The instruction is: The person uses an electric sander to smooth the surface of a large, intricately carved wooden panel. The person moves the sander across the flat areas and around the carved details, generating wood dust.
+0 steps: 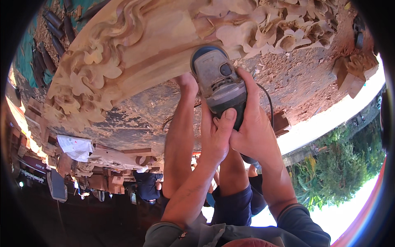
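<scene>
And here's the grey-and-black handheld angle grinder (220,80), right at the near edge of the long, curved, pale wooden panel with carved flowers and scrolls (158,61), its round dark disc (198,55) overlapping that edge — whether it presses the wood, I can't tell. Both hands are on it! The left hand (218,133) grips the black rear body, thumb laid over the top; the right hand (255,133) wraps the other side, index finger stretched along the casing. A black cord (270,103) curves just right of that grip. A bare foot (187,82) sits by the panel's near edge. Off the panel's left end, dark slim tools (57,45) lie about a green cloth (25,61); beyond its right end, an angular brown wooden block (349,78). Well out from the near edge — a crumpled white sheet (76,147) and a dark-clothed person (147,185).
</scene>
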